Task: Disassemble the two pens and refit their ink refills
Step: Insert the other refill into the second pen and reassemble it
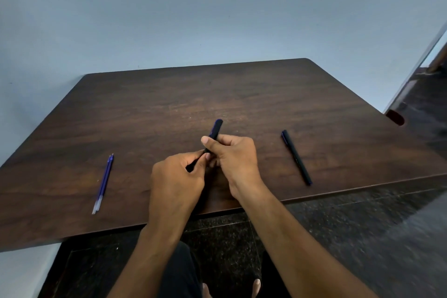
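The right hand (235, 152) is curled round the middle of a dark pen (216, 129), thumb laid across the barrel, the capped end pointing up and away; the left hand (177, 176) pinches the pen's lower end between thumb and fingers, just beside the right, both held a little above the table (169, 94) near its front edge; whether the lower section has begun to come loose is hidden by the fingers. Well to the right lies a second pen (296, 157), whole as far as can be seen; well to the left lie two refills (103, 184), side by side and touching, tips away. I judge the task barely begun: neither pen shows open, and both refits remain to be done.
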